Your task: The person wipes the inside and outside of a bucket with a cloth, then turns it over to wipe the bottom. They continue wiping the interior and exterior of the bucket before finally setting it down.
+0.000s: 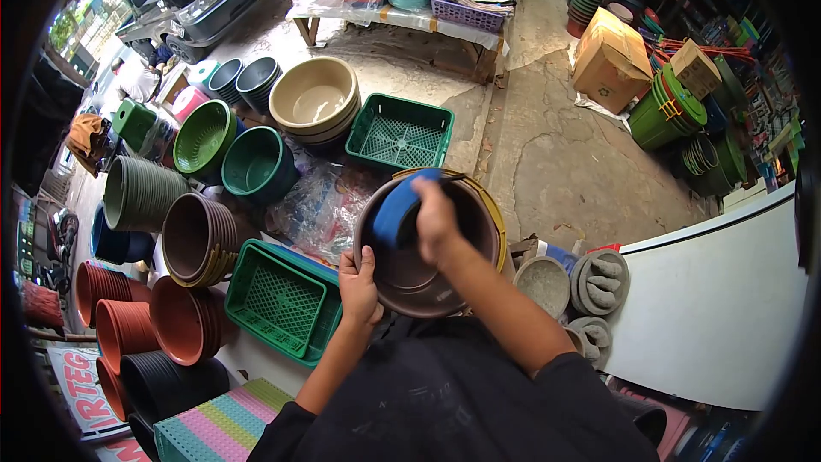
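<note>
A brown plastic bucket is in front of my body, its mouth facing me. My left hand pinches its near left rim, thumb on top. Over the opening, my right hand is closed around a curved blue item with a dark underside. That item lies across the inside of the bucket near its far left wall; motion blur hides whether it is a cloth or a brush. A yellow rim shows behind the brown one on the right.
Stacked pots and green baskets crowd the left. Beyond are a beige tub and green crate. Stone mortars and a white panel stand right; a goods table is at the back.
</note>
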{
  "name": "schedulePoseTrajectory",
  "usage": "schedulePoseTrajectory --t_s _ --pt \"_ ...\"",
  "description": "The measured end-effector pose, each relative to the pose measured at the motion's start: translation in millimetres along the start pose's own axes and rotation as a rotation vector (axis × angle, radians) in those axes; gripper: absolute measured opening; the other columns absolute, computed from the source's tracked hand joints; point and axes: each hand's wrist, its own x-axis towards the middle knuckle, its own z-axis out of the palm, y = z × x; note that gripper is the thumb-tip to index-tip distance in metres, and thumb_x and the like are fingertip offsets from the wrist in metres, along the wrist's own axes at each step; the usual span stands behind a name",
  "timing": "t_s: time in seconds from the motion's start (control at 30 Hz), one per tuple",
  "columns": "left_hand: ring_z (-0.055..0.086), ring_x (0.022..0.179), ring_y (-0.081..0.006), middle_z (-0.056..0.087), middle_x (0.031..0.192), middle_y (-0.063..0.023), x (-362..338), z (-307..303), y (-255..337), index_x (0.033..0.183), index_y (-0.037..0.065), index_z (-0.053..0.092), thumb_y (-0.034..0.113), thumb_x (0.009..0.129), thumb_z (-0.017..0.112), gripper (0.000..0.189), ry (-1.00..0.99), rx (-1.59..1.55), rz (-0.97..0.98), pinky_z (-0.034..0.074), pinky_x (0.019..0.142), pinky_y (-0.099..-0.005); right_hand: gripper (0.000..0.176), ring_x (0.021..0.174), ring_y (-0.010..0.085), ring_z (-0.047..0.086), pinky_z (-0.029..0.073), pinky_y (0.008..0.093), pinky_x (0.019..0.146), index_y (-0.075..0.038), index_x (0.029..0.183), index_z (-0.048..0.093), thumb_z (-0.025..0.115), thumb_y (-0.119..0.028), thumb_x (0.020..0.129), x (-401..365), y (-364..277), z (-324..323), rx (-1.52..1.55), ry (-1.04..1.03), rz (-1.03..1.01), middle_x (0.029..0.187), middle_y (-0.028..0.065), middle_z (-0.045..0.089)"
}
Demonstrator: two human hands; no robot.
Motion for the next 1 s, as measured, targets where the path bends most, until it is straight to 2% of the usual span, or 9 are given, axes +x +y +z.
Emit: schedulePoseTrajectory --t_s 0.23,0.47,0.57,0.63,0.7,0.8,0.9,0.97,1.0 --pt "0.053 0.074 -0.0062 0.056 0.082 0.0004 7.3 -9.5 1.5 0.093 0.009 0.048 0.021 0.098 0.06 0.018 0.004 -0.038 -0.014 0.048 0.07 -0.0235 0.034 0.085 0.0168 0.062 0.049 0.0316 0.082 -0.001 0.101 0.061 0.052 -0.033 0.094 -6.4 -31.8 -29.1 0.146 -0.006 0.029 0.092 0.006 0.065" --pt "0.056 0.071 -0.009 0.059 0.084 -0.0024 20.8 -9.7 -0.7 0.094 0.009 0.048 0.02 0.098 0.06 0.016 0.03 -0.075 -0.006 0.05 0.066 -0.0244 0.048 0.103 0.0363 0.061 0.046 0.0391 0.089 0.006 0.111 0.06 0.051 -0.037 0.093 -71.1 9.3 -35.3 -1.206 -0.755 0.146 0.114 0.0263 0.062" --pt "0.062 0.075 -0.0153 0.062 0.089 -0.0062 26.6 -14.7 5.8 0.097 0.009 0.048 -0.006 0.088 0.056 0.02 0.053 -0.095 -0.017 0.053 0.068 -0.0273 0.053 0.123 0.0344 0.051 0.036 0.0404 0.108 -0.003 0.13 0.054 0.052 -0.037 0.089 -97.3 0.4 -66.4 -1.475 -0.896 -0.378 0.13 0.0198 0.056" --pt "0.061 0.074 -0.0156 0.061 0.089 -0.0064 33.1 -29.8 9.8 0.097 0.009 0.047 -0.011 0.081 0.052 0.026 0.032 -0.048 -0.034 0.052 0.066 -0.027 0.058 0.133 0.028 0.044 0.027 0.0438 0.114 -0.008 0.134 0.051 0.058 -0.033 0.082 -101.9 -46.8 -83.3 -2.045 -0.739 -0.343 0.138 0.0148 0.052" --pt "0.06 0.072 -0.0157 0.061 0.089 -0.0063 34.8 -30.9 14.4 0.097 0.01 0.047 -0.018 0.068 0.041 0.041 0.035 0.021 -0.086 0.051 0.062 -0.0257 0.059 0.137 0.0267 0.04 0.023 0.047 0.115 -0.008 0.135 0.051 0.057 -0.032 0.082 -89.6 -65.8 -112.0 -2.139 -0.457 -0.73 0.14 0.0132 0.051" --pt "0.06 0.072 -0.0156 0.061 0.09 -0.0065 29.3 -19.5 25.8 0.099 0.01 0.047 -0.018 0.069 0.042 0.041 0.025 -0.031 -0.142 0.05 0.06 -0.0241 0.057 0.139 0.0284 0.037 0.021 0.0468 0.117 -0.008 0.135 0.051 0.056 -0.027 0.081 -71.8 -95.1 -129.3 -2.125 -0.15 -0.797 0.143 0.0122 0.049" --pt "0.061 0.073 -0.0155 0.061 0.091 -0.007 30.8 -27.3 20.6 0.102 0.009 0.048 -0.018 0.068 0.041 0.044 0.012 -0.032 -0.164 0.049 0.059 -0.0232 0.054 0.13 0.0307 0.046 0.029 0.0447 0.111 -0.005 0.13 0.054 0.057 -0.031 0.082 -59.0 -103.5 -147.0 -1.828 0.052 -0.666 0.134 0.0171 0.054" --pt "0.061 0.073 -0.0153 0.061 0.091 -0.0072 23.2 -18.0 23.9 0.103 0.009 0.048 -0.018 0.068 0.041 0.044 0.013 -0.021 -0.161 0.049 0.059 -0.0232 0.047 0.112 0.0304 0.058 0.042 0.0371 0.099 0.001 0.121 0.058 0.058 -0.031 0.086 -56.0 -101.2 -150.3 -1.215 0.125 0.02 0.119 0.0189 0.062" --pt "0.061 0.073 -0.0151 0.061 0.092 -0.0073 18.8 -12.2 25.0 0.104 0.009 0.048 -0.018 0.069 0.041 0.045 0.011 -0.009 -0.161 0.049 0.059 -0.0233 0.047 0.112 0.0304 0.058 0.042 0.0371 0.099 0.001 0.121 0.058 0.058 -0.031 0.086 -47.8 -79.0 -163.3 -1.217 0.119 0.021 0.119 0.0189 0.062"
